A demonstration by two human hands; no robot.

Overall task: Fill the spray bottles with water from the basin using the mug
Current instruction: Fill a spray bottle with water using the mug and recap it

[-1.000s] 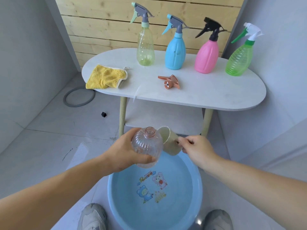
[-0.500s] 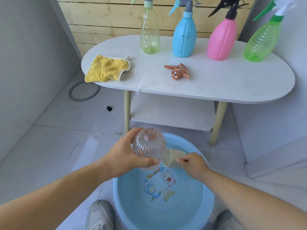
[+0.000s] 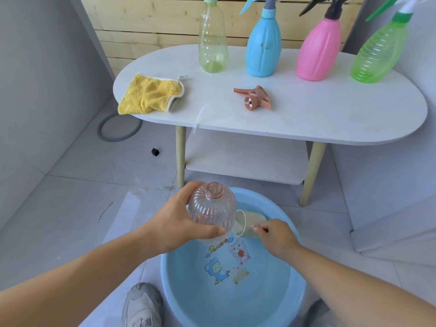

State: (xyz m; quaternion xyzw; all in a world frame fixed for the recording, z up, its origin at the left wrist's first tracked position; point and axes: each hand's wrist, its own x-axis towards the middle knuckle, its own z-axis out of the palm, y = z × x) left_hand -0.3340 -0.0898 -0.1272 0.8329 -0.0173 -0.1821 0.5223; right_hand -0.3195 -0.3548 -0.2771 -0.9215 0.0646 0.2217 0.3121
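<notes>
My left hand [image 3: 179, 225] grips a clear pinkish ribbed bottle [image 3: 212, 212] with no cap, held upright over the blue basin [image 3: 172, 279] of water on the floor. My right hand [image 3: 276, 237] holds the beige mug [image 3: 247, 223] by its handle, tipped on its side with its mouth toward the bottle, low at the water's surface. The bottle's orange spray head [image 3: 253, 97] lies on the white table [image 3: 330, 114]. At the table's back stand a yellow-green bottle [image 3: 213, 41], a blue bottle [image 3: 263, 43], a pink bottle [image 3: 318, 48] and a green bottle [image 3: 377, 53].
A yellow cloth [image 3: 148, 94] lies on the table's left end. Under the tabletop is a lower shelf [image 3: 245, 159]. A grey ring [image 3: 119, 127] and a small black cube [image 3: 155, 152] lie on the tiled floor. My shoes [image 3: 141, 305] flank the basin.
My right hand has lowered the mug from beside the bottle's neck down into the basin. The view has moved closer to the table. My left hand still holds the bottle.
</notes>
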